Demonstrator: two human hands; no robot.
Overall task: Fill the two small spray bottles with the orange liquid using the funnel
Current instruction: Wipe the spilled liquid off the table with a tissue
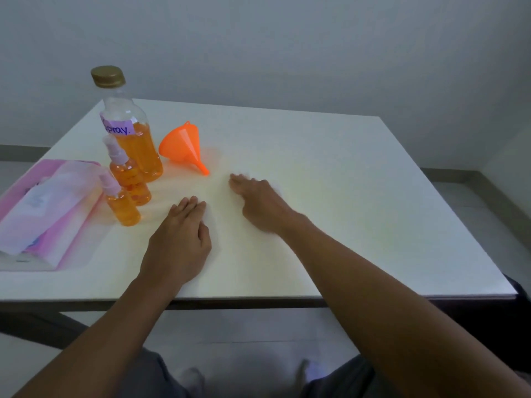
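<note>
Beside spray bottles [126, 193], pink packet [43, 208], funnel [184, 146], empty hands flat

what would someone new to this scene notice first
The bright orange plastic funnel lying on its side near the middle of the white table catches the eye first. Just left of it stand the tall clear bottle with a gold cap, roughly half full of orange liquid, and two small orange-filled spray bottles. Nearer the camera, the left hand and right hand rest empty on the table.
</note>
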